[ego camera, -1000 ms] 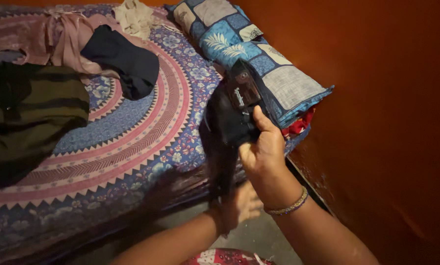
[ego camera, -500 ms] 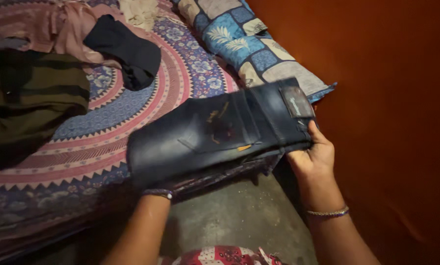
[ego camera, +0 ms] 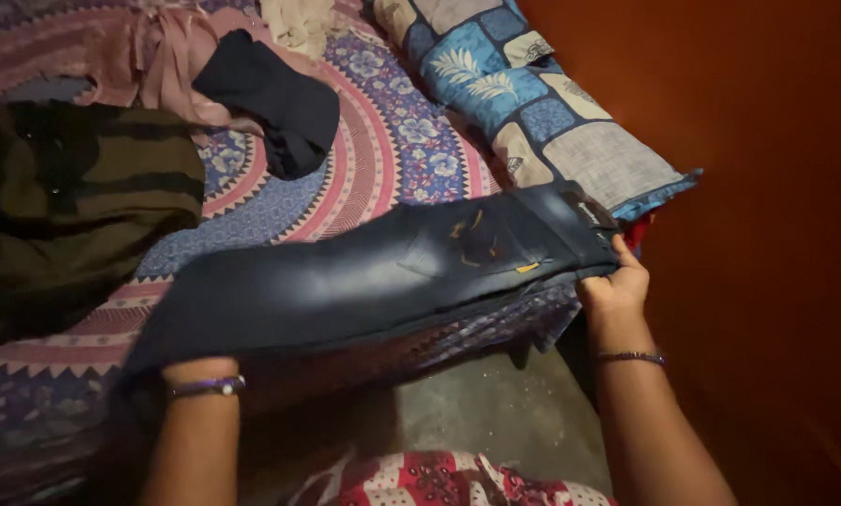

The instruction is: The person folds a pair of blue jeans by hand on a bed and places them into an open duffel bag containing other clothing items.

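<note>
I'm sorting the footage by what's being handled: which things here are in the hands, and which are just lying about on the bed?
In hand:
- dark blue jeans, stretched flat over the bed edge
- right hand gripping the waistband end
- left hand, hidden under the leg end

Lying about:
- olive striped garment
- black cloth
- pink garment
- blue patchwork pillow
- patterned bedsheet

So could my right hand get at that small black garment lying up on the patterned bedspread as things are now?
Probably not directly: the right hand grips the waistband of the dark blue denim jeans, which stretch across between it and the small black garment further up the patterned bedspread.
</note>
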